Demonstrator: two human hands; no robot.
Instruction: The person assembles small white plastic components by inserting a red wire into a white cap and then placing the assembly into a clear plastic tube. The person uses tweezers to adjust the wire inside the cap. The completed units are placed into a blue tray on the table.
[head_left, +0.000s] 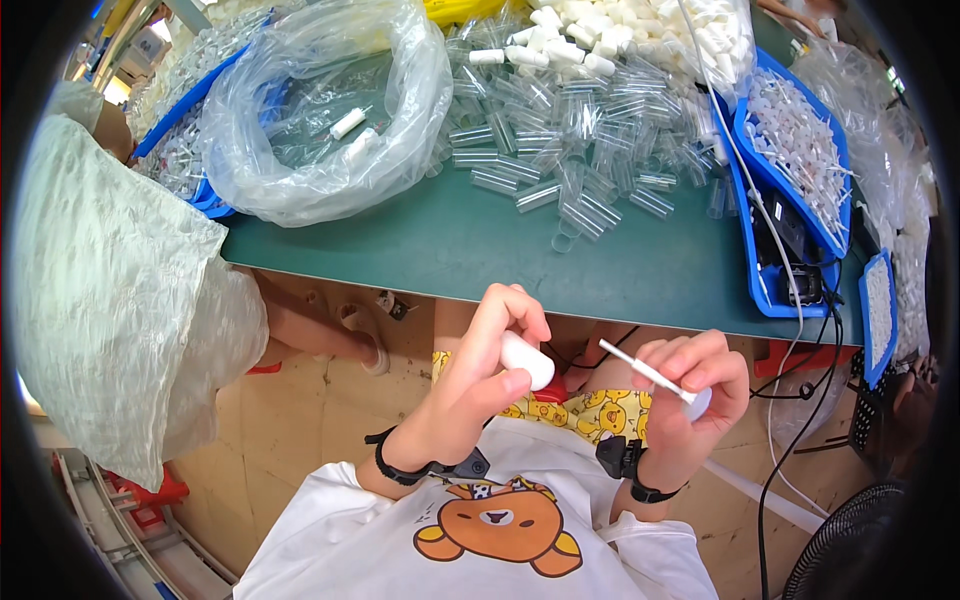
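"White cloth shirt with a brown cartoon bear print [510, 535] was nearest my camera. What did you have beyond it?"

"Both hands, lifted just short of the dark green surface [380, 240]. I had the left hand [462, 390] curled round a smooth white cylinder with a rounded end [527, 362], the thumb pressed along its side."

"And the right hand [725, 385]?"

"Pinched narrow on a thin white rod with a pale round disc at its base [640, 367]. Its free tip pointed up and toward the cylinder, but I saw the two pieces well apart."

"What lay on the surface?"

"I saw loose clear plastic tubes [600, 150], with a heap of short white cylinders [590, 35] behind them. To the left stood a clear plastic bag with an open, rolled rim [235, 160]; to the right, a blue plastic tray [838, 238] full of small white sticks."
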